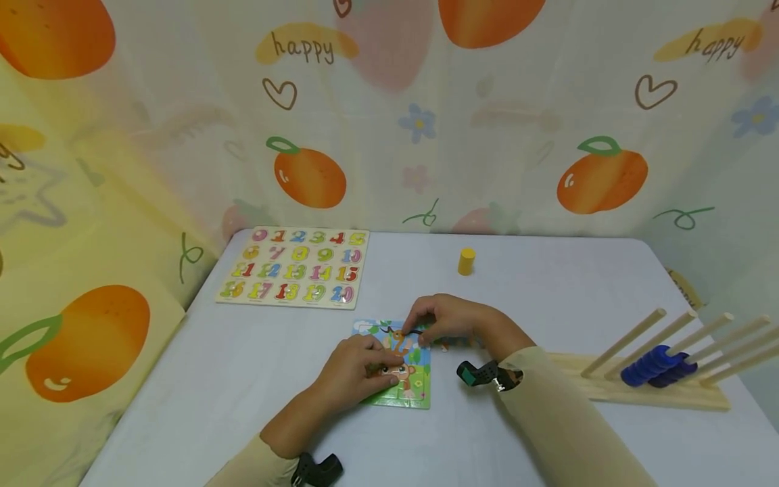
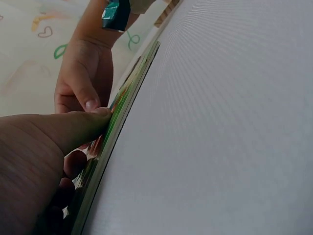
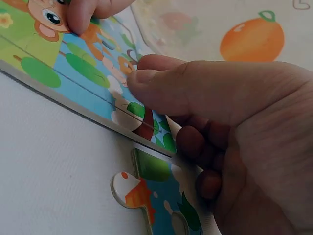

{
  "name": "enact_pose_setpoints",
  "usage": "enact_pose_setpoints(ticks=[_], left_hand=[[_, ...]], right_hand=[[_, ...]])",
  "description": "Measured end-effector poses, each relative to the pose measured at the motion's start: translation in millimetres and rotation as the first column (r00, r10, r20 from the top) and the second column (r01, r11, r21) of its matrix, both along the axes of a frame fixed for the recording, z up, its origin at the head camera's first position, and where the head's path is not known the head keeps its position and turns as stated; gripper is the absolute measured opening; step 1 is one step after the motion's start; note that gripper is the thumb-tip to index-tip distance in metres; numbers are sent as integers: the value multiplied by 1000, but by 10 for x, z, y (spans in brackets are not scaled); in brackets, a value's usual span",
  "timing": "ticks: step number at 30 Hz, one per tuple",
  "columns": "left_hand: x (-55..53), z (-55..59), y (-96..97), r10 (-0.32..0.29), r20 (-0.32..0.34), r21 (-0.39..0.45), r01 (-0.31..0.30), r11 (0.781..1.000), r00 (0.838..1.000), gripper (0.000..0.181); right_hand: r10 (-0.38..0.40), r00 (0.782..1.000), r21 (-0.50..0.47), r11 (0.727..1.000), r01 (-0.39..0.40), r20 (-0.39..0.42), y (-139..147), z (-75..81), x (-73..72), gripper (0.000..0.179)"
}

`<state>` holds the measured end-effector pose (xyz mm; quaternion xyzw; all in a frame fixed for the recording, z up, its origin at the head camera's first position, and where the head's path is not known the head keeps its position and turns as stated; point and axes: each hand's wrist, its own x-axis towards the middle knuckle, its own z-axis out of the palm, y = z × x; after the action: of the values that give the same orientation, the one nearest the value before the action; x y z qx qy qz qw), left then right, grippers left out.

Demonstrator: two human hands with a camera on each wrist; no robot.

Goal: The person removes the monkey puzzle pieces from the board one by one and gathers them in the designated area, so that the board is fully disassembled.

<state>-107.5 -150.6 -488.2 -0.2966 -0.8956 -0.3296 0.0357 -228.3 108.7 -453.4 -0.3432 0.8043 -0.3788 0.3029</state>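
A small jigsaw puzzle point(image 1: 420, 387) with cartoon monkeys lies on the white table in front of me. My left hand point(image 1: 353, 368) rests over its left side, thumb and fingertips pressing on the picture; in the left wrist view the thumb point(image 2: 83, 127) reaches to the board's near edge. At the upper right part of the puzzle, my right hand point(image 1: 453, 321) pinches a puzzle piece between thumb and index finger, its other fingers curled. Most of that piece hides behind the fingertips. A loose puzzle piece point(image 3: 159, 191) with a rounded tab lies beside the board, under the right hand.
At the back left lies a wooden number board point(image 1: 292, 267). A yellow cylinder point(image 1: 466, 261) stands near the table's back edge. On the right is a wooden peg rack point(image 1: 663, 396) with slanting rods and blue rings point(image 1: 645, 365). A printed curtain point(image 1: 389, 135) hangs behind the table.
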Motion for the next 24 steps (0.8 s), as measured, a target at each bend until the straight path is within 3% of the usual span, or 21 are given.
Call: enact_pose_setpoints(ticks=[12,24], left_hand=[[-6,-2,2,-2,0,3,2,1000,1000,27],[-20,-14,6,5,-6,-6,-5,1000,1000,28]], right_hand=[[76,989,68,995,-67,-128,-28,-17,16,30],[72,989,116,992,-57,-132,-68,15,59,36]])
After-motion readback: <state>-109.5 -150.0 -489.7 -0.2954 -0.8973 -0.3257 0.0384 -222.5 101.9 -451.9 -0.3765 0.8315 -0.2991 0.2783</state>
